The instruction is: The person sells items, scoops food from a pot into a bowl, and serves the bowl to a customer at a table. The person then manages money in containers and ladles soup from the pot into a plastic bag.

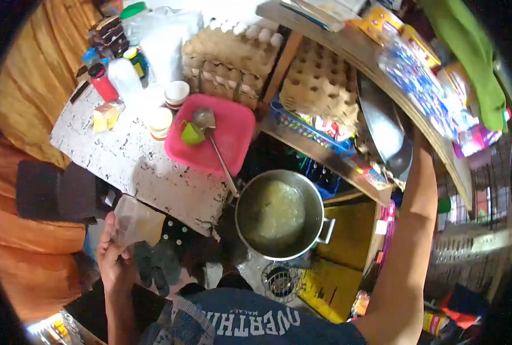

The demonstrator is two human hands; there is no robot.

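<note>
My left hand is closed around the side of a clear plastic container, held beside the front edge of the white table. On the right, my forearm reaches up beneath the upper shelf, near a large metal pan; the shelf hides my right hand. Between my arms stands a big metal pot with cloudy pale liquid in it. A ladle and a small green cup lie in a pink basin on the table.
Stacked egg trays stand behind the basin on the worn white table. Small white tubs and a red bottle are to the left. A wooden shelf carries packets. A blue basket sits below it.
</note>
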